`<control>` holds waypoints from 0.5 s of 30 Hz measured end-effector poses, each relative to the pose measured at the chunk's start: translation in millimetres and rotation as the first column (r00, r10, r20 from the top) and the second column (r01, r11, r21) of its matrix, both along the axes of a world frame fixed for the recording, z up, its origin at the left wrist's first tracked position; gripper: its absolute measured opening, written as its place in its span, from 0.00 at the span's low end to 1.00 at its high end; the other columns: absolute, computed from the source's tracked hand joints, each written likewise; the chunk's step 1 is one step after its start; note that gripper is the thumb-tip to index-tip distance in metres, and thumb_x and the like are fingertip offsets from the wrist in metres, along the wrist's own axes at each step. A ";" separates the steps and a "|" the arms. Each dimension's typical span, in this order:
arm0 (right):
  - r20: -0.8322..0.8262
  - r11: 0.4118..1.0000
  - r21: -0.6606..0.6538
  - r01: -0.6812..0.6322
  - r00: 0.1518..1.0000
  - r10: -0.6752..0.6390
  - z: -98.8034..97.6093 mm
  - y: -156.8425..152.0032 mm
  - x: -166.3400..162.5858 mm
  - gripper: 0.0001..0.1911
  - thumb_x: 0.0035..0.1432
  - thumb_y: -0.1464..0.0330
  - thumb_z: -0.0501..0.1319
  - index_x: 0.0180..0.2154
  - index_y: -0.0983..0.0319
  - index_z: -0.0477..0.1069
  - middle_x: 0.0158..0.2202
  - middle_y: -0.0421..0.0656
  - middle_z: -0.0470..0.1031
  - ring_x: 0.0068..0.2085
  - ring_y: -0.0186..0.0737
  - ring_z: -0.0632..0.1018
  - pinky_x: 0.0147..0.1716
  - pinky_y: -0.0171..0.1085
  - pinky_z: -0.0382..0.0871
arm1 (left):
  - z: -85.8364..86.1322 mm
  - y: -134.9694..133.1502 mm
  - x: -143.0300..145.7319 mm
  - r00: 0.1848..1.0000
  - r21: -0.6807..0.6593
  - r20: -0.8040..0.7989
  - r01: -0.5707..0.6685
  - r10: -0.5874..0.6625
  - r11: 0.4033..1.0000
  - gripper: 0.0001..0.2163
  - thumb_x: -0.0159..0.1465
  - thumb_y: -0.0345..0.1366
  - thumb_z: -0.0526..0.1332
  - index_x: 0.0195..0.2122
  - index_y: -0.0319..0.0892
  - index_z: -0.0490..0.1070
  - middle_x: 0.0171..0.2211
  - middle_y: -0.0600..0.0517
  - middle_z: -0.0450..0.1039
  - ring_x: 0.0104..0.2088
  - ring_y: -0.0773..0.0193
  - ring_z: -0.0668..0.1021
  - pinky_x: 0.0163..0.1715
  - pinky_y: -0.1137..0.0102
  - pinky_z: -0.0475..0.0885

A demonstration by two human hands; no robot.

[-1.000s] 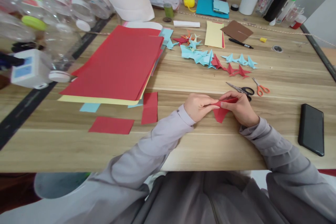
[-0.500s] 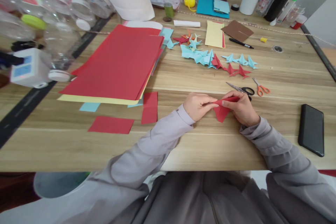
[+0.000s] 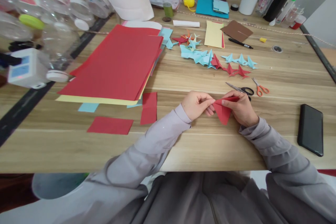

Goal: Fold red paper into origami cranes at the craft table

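Note:
A folded piece of red paper (image 3: 223, 111) hangs between my hands with its point toward me. My left hand (image 3: 196, 105) pinches its left corner between thumb and fingertips. My right hand (image 3: 243, 107) grips the right part, the thumb pressed on the near face and the fingers behind. Just beyond my right hand lie black-handled scissors (image 3: 244, 90) and small orange-handled scissors (image 3: 259, 87). Farther back rest folded blue paper cranes (image 3: 202, 57) and red paper cranes (image 3: 231, 70).
A stack of red sheets (image 3: 115, 64) covers the left of the table, near two red paper rectangles (image 3: 110, 125). A black phone (image 3: 310, 129) lies at the right. Plastic bottles (image 3: 60, 38) crowd the far left. A pen (image 3: 240, 43) and brown paper (image 3: 237, 30) lie farther back.
The fingers of my left hand have shifted to the paper's left corner, and more of the hanging red face shows. My right hand keeps its grip in nearly the same place.

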State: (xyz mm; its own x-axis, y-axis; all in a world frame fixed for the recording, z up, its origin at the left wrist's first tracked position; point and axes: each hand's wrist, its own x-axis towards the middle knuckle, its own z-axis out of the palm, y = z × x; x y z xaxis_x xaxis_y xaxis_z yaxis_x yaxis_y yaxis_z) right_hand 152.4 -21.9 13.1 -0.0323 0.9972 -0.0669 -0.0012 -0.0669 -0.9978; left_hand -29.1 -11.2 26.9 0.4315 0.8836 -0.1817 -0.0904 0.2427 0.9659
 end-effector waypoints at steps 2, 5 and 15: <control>-0.019 1.000 -0.004 0.002 1.000 -0.002 0.7 0.1 -0.5 0.15 0.35 0.60 0.76 0.24 0.59 0.75 0.24 0.38 0.76 0.26 0.35 0.74 0.29 0.38 0.70 | -0.8 -0.4 0.0 1.000 -0.003 0.016 -0.002 0.002 1.000 0.09 0.55 0.34 0.69 0.24 0.35 0.73 0.18 0.52 0.75 0.18 0.68 0.78 0.19 0.76 0.76; -0.050 1.000 -0.023 0.013 0.999 -0.014 0.8 0.5 -0.4 0.16 0.34 0.59 0.77 0.24 0.59 0.75 0.24 0.37 0.75 0.25 0.35 0.73 0.29 0.38 0.70 | -2.7 0.4 -1.8 0.999 0.001 0.034 0.002 -0.002 1.000 0.07 0.54 0.32 0.70 0.27 0.35 0.74 0.20 0.51 0.77 0.20 0.67 0.80 0.22 0.75 0.78; -0.038 0.997 -0.068 0.028 0.999 -0.031 -0.1 0.8 -1.2 0.16 0.34 0.61 0.76 0.24 0.59 0.76 0.24 0.38 0.76 0.25 0.34 0.73 0.26 0.36 0.68 | -13.1 -0.6 -1.2 0.987 0.376 -0.145 -0.005 0.064 0.926 0.14 0.51 0.29 0.70 0.40 0.37 0.79 0.32 0.47 0.81 0.29 0.65 0.81 0.32 0.71 0.78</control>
State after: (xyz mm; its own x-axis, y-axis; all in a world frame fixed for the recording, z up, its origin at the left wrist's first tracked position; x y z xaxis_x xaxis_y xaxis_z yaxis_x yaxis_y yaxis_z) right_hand 151.2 -21.0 13.0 -0.0067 0.9911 -0.1330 -0.0427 -0.1331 -0.9902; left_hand -30.3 -11.8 13.7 0.3927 0.9138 0.1036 0.0631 -0.1391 0.9883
